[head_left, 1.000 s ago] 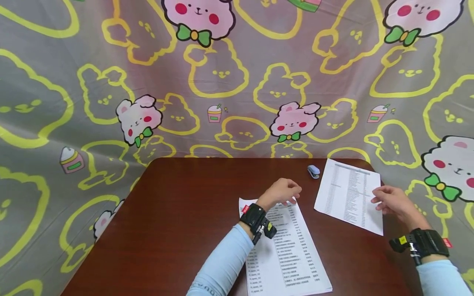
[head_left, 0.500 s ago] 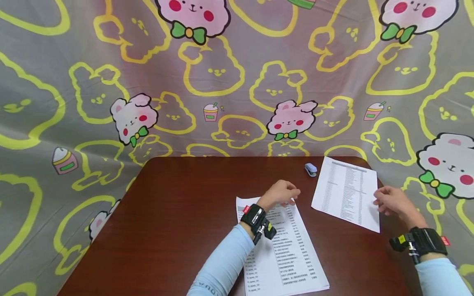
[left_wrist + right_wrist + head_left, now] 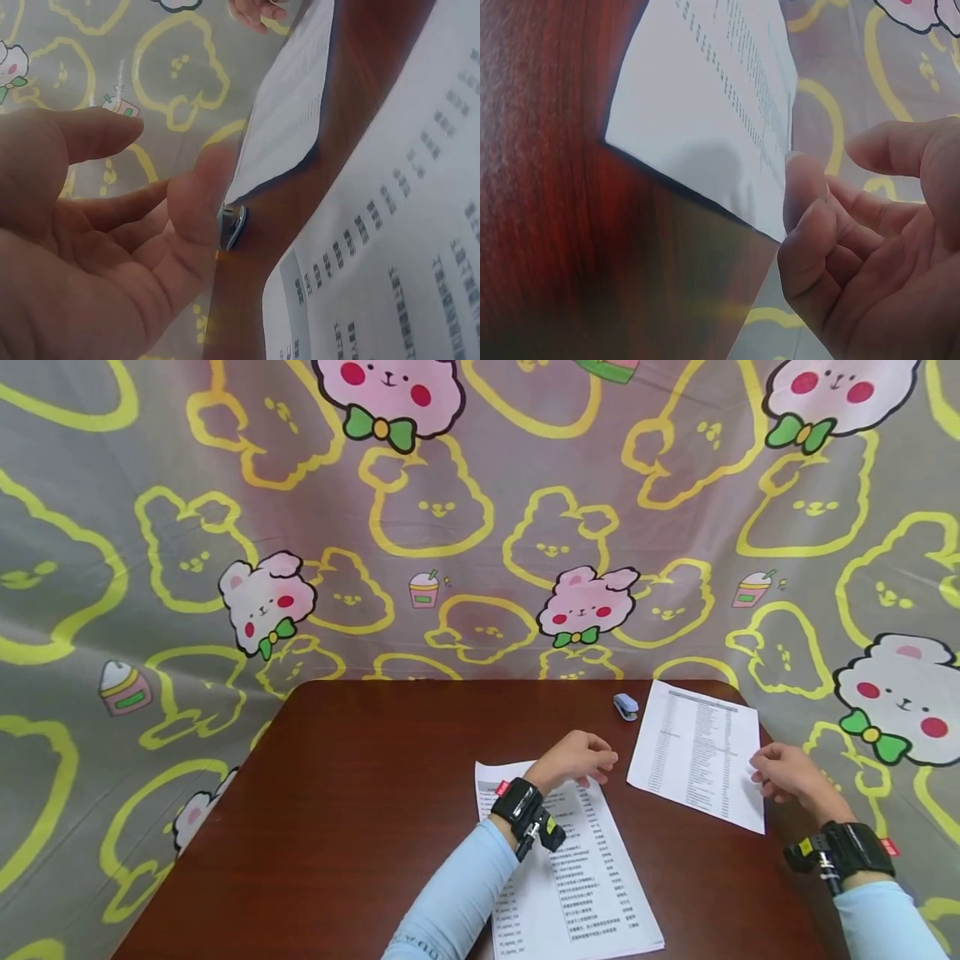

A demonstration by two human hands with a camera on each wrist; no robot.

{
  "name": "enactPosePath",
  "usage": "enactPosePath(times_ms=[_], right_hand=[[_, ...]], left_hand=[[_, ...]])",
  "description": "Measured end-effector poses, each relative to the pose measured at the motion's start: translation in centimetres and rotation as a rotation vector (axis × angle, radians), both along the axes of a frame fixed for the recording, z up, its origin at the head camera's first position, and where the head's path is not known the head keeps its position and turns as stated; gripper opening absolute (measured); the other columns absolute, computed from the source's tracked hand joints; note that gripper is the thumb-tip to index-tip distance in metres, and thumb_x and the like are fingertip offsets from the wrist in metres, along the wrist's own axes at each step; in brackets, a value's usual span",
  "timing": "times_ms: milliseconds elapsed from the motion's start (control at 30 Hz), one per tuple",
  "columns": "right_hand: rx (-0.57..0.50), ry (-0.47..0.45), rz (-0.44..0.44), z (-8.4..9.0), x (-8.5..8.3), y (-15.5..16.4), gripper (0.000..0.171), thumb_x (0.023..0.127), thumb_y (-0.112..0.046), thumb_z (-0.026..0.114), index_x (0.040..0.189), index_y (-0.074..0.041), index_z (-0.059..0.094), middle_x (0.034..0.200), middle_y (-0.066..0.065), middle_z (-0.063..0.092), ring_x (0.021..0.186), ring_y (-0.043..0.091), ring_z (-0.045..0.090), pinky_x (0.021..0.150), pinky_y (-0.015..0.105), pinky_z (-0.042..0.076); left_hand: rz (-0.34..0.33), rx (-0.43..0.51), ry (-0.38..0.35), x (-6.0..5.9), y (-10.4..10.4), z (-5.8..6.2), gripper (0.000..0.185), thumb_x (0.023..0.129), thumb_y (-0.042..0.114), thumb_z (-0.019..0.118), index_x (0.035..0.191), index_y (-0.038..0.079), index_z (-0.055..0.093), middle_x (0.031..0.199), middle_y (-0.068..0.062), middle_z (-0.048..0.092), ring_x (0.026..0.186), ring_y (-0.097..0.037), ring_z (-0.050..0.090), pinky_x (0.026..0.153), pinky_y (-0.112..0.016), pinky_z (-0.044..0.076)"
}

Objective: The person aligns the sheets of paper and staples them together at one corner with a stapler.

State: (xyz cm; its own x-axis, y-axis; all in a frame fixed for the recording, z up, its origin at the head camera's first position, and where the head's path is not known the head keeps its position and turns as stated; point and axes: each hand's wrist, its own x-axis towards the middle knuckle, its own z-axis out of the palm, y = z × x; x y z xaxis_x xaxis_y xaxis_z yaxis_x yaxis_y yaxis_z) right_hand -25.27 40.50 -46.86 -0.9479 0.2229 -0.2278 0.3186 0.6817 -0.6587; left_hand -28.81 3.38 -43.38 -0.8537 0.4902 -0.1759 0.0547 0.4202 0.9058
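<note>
My left hand (image 3: 573, 757) hovers over the top edge of a stack of printed paper (image 3: 592, 877) on the table. Its fingers are loosely curled, and the left wrist view shows a gap between thumb and fingers (image 3: 142, 285) with nothing in it. My right hand (image 3: 789, 772) is beside the right edge of another printed sheet (image 3: 693, 752). In the right wrist view its thumb and fingers (image 3: 810, 247) stand apart and hold nothing. Whether the right fingertips touch the sheet, I cannot tell. A small light-blue stapler (image 3: 626, 707) lies left of that sheet's upper part.
The dark brown wooden table (image 3: 360, 810) extends left of the paper stack. Behind it hangs a grey curtain (image 3: 480, 568) printed with yellow outlines and cartoon rabbits. The single sheet lies close to the table's right edge.
The view has shifted a little, so the scene sits slightly farther left. My left hand has moved slightly to the right over the stack. The papers and stapler stay in place.
</note>
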Motion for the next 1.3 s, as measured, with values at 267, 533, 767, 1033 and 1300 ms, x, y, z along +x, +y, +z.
enactPosePath(times_ms=[267,533,767,1033,1300], right_hand=[[0.026,0.02,-0.034,-0.3,0.1,0.3,0.048,0.1,-0.025,0.047,0.129,0.013,0.042,0.101,0.026,0.062,0.071,0.023,0.062,0.062,0.031,0.051],[0.049,0.041,-0.074,-0.1,0.6,0.4,0.044,0.098,-0.021,0.046,0.125,0.014,0.044,0.095,0.025,0.062,0.068,0.022,0.061,0.058,0.029,0.048],[0.058,0.028,-0.1,-0.5,0.6,0.4,0.046,0.098,-0.023,0.047,0.128,0.013,0.044,0.102,0.028,0.06,0.071,0.024,0.062,0.06,0.03,0.05],[0.041,0.02,-0.13,-0.2,0.6,0.5,0.05,0.099,-0.024,0.046,0.131,0.014,0.039,0.114,0.034,0.049,0.073,0.025,0.061,0.055,0.026,0.046],[0.059,0.018,-0.128,-0.4,0.6,0.8,0.046,0.098,-0.023,0.048,0.123,0.015,0.045,0.103,0.031,0.057,0.068,0.023,0.059,0.057,0.029,0.047]], left_hand=[[0.022,-0.027,0.008,-0.2,0.8,-0.9,0.032,0.092,0.022,0.068,0.118,0.002,0.065,0.106,-0.018,0.072,0.087,-0.03,0.073,0.065,-0.034,0.057],[0.056,-0.022,-0.009,-0.4,2.4,-1.8,0.025,0.092,0.016,0.067,0.11,-0.001,0.067,0.098,-0.017,0.073,0.079,-0.026,0.073,0.071,-0.041,0.059],[0.078,-0.005,-0.043,-0.1,3.1,-2.1,0.023,0.092,0.017,0.068,0.108,0.002,0.069,0.089,-0.01,0.071,0.076,-0.024,0.072,0.063,-0.035,0.057],[0.085,-0.025,-0.071,-0.3,2.8,-2.5,0.024,0.092,0.018,0.068,0.11,0.002,0.068,0.1,-0.014,0.071,0.081,-0.025,0.072,0.068,-0.037,0.058],[0.109,-0.043,-0.107,-0.4,3.0,-3.1,0.022,0.093,0.019,0.067,0.107,0.001,0.069,0.092,-0.014,0.072,0.077,-0.024,0.072,0.057,-0.028,0.054]])
